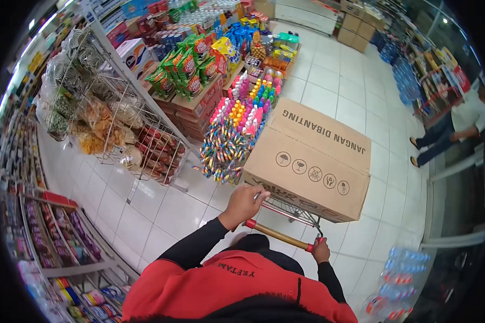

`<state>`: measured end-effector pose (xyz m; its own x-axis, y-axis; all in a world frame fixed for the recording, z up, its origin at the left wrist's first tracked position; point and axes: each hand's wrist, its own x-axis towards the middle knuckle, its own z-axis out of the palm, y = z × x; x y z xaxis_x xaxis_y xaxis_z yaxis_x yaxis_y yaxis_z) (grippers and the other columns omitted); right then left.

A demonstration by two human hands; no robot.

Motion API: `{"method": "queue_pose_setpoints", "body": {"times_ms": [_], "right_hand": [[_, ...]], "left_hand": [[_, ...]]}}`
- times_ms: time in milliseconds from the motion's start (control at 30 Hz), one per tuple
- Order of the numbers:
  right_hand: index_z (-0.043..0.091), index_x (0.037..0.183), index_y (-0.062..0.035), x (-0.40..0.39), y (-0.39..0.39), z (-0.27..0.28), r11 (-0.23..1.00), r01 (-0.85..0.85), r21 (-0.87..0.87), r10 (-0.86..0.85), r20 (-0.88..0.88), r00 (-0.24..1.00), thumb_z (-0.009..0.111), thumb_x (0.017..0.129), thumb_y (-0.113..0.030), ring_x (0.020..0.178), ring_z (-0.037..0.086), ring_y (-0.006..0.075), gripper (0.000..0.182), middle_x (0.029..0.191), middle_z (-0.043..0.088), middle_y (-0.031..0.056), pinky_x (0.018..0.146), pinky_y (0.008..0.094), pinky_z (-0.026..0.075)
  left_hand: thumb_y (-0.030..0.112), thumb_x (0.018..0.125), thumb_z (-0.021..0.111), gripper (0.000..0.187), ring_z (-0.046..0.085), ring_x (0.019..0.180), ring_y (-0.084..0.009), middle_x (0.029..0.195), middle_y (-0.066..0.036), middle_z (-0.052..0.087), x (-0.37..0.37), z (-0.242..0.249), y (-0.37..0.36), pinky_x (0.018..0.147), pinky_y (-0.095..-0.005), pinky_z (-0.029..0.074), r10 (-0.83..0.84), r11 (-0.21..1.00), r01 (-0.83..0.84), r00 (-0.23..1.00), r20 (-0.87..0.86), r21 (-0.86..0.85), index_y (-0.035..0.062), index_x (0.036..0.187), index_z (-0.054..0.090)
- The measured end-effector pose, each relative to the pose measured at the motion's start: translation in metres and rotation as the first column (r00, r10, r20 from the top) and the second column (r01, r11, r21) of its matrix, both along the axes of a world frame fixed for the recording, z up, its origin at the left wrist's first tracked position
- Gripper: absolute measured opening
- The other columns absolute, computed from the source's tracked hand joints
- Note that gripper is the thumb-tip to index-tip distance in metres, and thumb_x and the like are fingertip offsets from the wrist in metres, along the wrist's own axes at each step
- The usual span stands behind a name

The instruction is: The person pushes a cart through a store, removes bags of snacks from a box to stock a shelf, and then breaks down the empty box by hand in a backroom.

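A large brown cardboard box (312, 156), printed "JANGAN DIBANTING", sits on a shopping cart (291, 212). The cart's handle (277, 235) is a yellowish bar with red ends. My left hand (246, 204) is closed around the cart's metal frame at the left, close to the box's near corner. At the other side, my right hand (321, 251) is closed by the red right end of the handle, where it joins the frame. Most of the cart is hidden beneath the box.
Left of the cart stand a wire rack (118, 124) of bagged snacks and a display of colourful bottles (245, 110). Shelves (64, 231) line the far left. A person (452, 126) stands at the right. Packs of water bottles (396, 285) sit lower right. White tiles (355, 89) cover the floor.
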<state>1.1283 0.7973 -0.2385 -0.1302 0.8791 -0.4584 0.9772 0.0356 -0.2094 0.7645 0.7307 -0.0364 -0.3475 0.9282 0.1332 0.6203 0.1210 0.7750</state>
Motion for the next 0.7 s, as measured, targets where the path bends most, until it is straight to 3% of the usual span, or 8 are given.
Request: {"method": "queue_pose_setpoints", "body": {"times_ms": [100, 167, 300, 433, 533, 600, 667, 700], "right_hand": [[0.041, 0.100, -0.0037, 0.009, 0.090, 0.021, 0.995, -0.094, 0.027, 0.093, 0.047, 0.995, 0.048, 0.086, -0.034, 0.075, 0.061, 0.0395, 0.034, 0.079, 0.062, 0.0208, 0.066, 0.0491, 0.048], [0.040, 0.101, -0.0036, -0.015, 0.126, 0.014, 0.992, -0.122, -0.001, 0.122, 0.079, 0.989, 0.048, 0.086, -0.035, 0.075, 0.061, 0.0390, 0.036, 0.080, 0.062, 0.0206, 0.066, 0.0489, 0.048], [0.037, 0.105, -0.0019, -0.027, 0.263, 0.035, 0.980, -0.191, -0.047, 0.194, 0.077, 0.978, 0.046, 0.086, -0.037, 0.077, 0.061, 0.0384, 0.041, 0.080, 0.062, 0.0210, 0.067, 0.0482, 0.048], [0.038, 0.107, -0.0008, -0.063, 0.344, 0.043, 0.942, -0.304, -0.141, 0.325, 0.170, 0.930, 0.045, 0.086, -0.041, 0.079, 0.062, 0.0365, 0.046, 0.082, 0.063, 0.0201, 0.068, 0.0463, 0.048], [0.039, 0.106, -0.0008, -0.077, 0.409, 0.058, 0.904, -0.394, -0.167, 0.421, 0.179, 0.889, 0.045, 0.086, -0.041, 0.081, 0.062, 0.0367, 0.046, 0.083, 0.063, 0.0206, 0.070, 0.0458, 0.048], [0.040, 0.107, 0.0001, -0.100, 0.429, 0.067, 0.890, -0.396, -0.228, 0.438, 0.180, 0.881, 0.045, 0.086, -0.043, 0.082, 0.062, 0.0366, 0.048, 0.085, 0.063, 0.0220, 0.072, 0.0447, 0.048], [0.040, 0.108, 0.0024, -0.097, 0.472, 0.055, 0.758, -0.560, -0.335, 0.617, 0.088, 0.782, 0.044, 0.086, -0.044, 0.081, 0.062, 0.0374, 0.051, 0.086, 0.063, 0.0223, 0.071, 0.0439, 0.048], [0.047, 0.103, 0.0010, -0.086, 0.499, 0.044, 0.667, -0.664, -0.339, 0.702, -0.012, 0.712, 0.042, 0.087, -0.046, 0.082, 0.061, 0.0379, 0.049, 0.088, 0.062, 0.0222, 0.073, 0.0431, 0.048]], "left_hand": [[0.026, 0.083, 0.057, 0.025, 0.055, 0.064, -0.0370, 0.063, -0.017, 0.057, 0.017, 0.018, 0.055, 0.059, -0.0444, 0.041, 0.108, 0.994, -0.110, 0.992, 0.068, 0.014, 0.0030, 0.072, 0.059], [0.025, 0.084, 0.056, 0.024, 0.055, 0.064, -0.0374, 0.063, -0.017, 0.056, -0.008, 0.005, 0.085, 0.057, -0.0449, 0.041, 0.124, 0.991, -0.116, 0.984, 0.132, -0.063, 0.0028, 0.074, 0.058], [0.022, 0.084, 0.056, 0.019, 0.056, 0.061, -0.0365, 0.063, -0.016, 0.057, -0.006, 0.007, 0.183, 0.054, -0.0448, 0.041, 0.208, 0.973, -0.216, 0.973, 0.101, 0.078, 0.0053, 0.077, 0.058], [0.022, 0.083, 0.056, 0.016, 0.056, 0.060, -0.0356, 0.062, -0.015, 0.058, -0.031, 0.006, 0.244, 0.053, -0.0450, 0.042, 0.293, 0.955, -0.295, 0.954, 0.066, 0.028, 0.0068, 0.078, 0.059], [0.024, 0.083, 0.057, 0.018, 0.056, 0.057, -0.0345, 0.059, -0.015, 0.056, -0.026, 0.024, 0.293, 0.050, -0.0443, 0.042, 0.392, 0.920, -0.391, 0.918, -0.068, 0.026, 0.0065, 0.077, 0.057], [0.026, 0.083, 0.057, 0.022, 0.056, 0.056, -0.0339, 0.057, -0.015, 0.055, -0.051, 0.030, 0.308, 0.048, -0.0433, 0.041, 0.418, 0.893, -0.449, 0.849, -0.323, -0.026, 0.0057, 0.074, 0.055], [0.031, 0.081, 0.059, 0.027, 0.055, 0.052, -0.0314, 0.054, -0.013, 0.052, -0.049, 0.020, 0.327, 0.045, -0.0422, 0.040, 0.472, 0.866, -0.499, 0.789, -0.393, 0.036, 0.0061, 0.071, 0.054], [0.033, 0.080, 0.059, 0.028, 0.055, 0.053, -0.0297, 0.054, -0.011, 0.051, -0.046, 0.018, 0.337, 0.046, -0.0413, 0.041, 0.476, 0.843, -0.537, 0.713, -0.515, 0.036, 0.0075, 0.069, 0.055]]}}
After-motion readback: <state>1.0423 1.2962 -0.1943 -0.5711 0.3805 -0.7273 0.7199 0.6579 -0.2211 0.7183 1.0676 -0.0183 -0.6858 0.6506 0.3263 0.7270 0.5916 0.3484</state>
